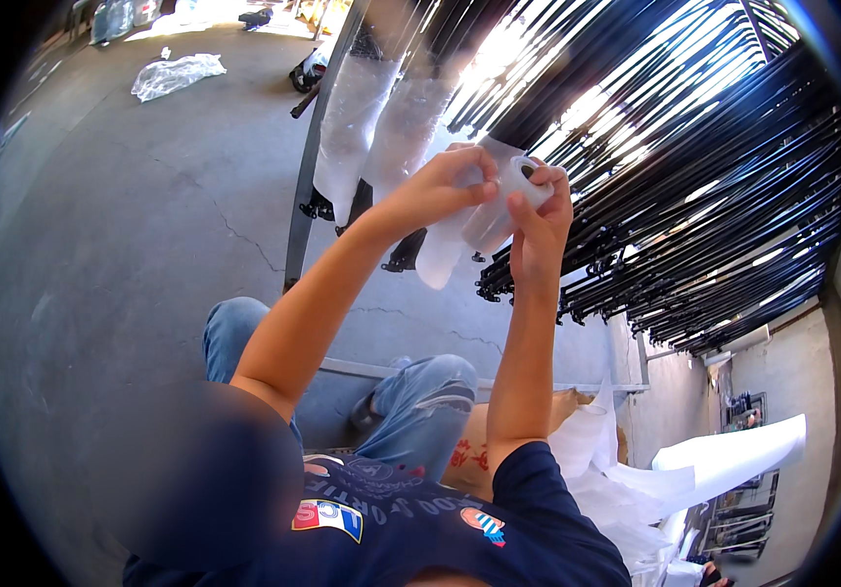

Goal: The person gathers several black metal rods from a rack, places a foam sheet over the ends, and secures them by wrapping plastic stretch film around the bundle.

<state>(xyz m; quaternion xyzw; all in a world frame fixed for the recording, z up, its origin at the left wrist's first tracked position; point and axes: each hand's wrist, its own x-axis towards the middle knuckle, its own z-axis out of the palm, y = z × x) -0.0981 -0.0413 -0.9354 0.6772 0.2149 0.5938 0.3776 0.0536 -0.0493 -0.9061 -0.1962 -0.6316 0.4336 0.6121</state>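
My left hand point(440, 186) and my right hand point(541, 220) are raised together in front of a rack of long black metal bars point(694, 176). Both pinch a translucent plastic sleeve point(469, 230) fitted over the end of one bar. The right thumb presses on the sleeve's upper end near a small dark opening point(526, 168). The left fingers grip the sleeve from the other side. More clear plastic sleeves point(357, 122) hang over neighbouring bar ends to the left.
Grey cracked concrete floor point(127, 225) spreads to the left, with a crumpled plastic sheet point(178, 74) far off. White paper sheets point(724, 455) and a brown sack point(474, 440) lie by my knees. A grey rack post point(308, 166) stands before me.
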